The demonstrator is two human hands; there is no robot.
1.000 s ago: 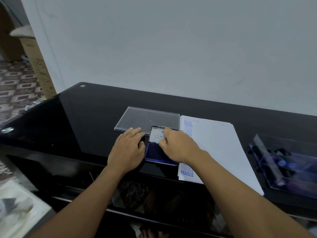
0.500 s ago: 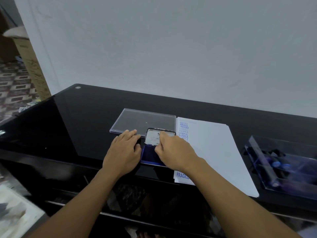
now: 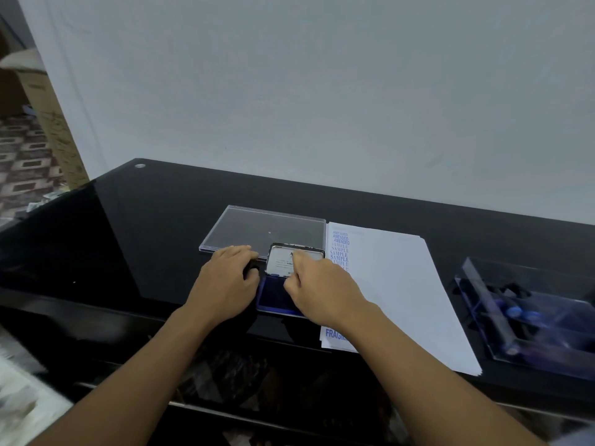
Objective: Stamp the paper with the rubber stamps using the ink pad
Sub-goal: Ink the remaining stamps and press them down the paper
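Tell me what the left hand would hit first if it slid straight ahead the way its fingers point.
Probably the near edge of the clear plastic lid; the left hand looks almost touching it, depth unclear.

A black glass tabletop [image 3: 154, 239] stands against a pale plastered wall [image 3: 322, 91]. Near the tabletop's front edge lies a blue rectangular ink pad [image 3: 273, 300], its hinged metal lid [image 3: 280, 260] raised at the far side. Just behind that lid, and reaching further left, lies a flat clear plastic cover [image 3: 254, 226]. A stack of white paper sheets [image 3: 396, 284] lies just right of both and runs forward to the front edge. Well to the right of the stack sits a clear plastic box [image 3: 476, 284] with dark-handled rubber stamps [image 3: 518, 313] in it. The left hand [image 3: 225, 281] lies just left of the ink pad. The right hand [image 3: 322, 291] is over the pad and pinches the lid.
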